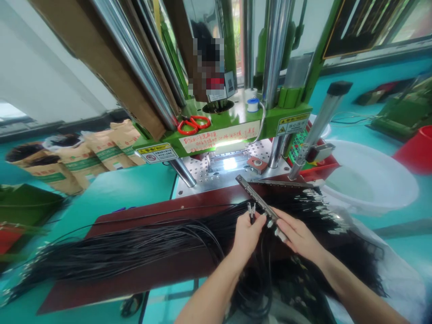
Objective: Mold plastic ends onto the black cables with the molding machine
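Note:
A long narrow metal bar [257, 198] slants up and left from my right hand [297, 234], whose fingers are wrapped round its lower end. Small metal cable ends sit along that lower part of the bar. Beside it, my left hand [247, 231] pinches black cables with silver ends [251, 210] pointing up. Loops of black cable hang below my hands. A second metal bar [281, 183] lies behind, near the machine plate's front edge. Many black cables [135, 245] spread across the dark red board [114, 290], with silver ends at both sides.
Ahead stands a green press [270, 123] with steel columns, a lit mould [229, 163] and a perforated plate [199, 176]. Red-handled scissors [194, 125] and a spool [252, 105] rest on it. A white tub [400, 180] and red bin [332, 168] are at right, paper sacks [91, 155] at left.

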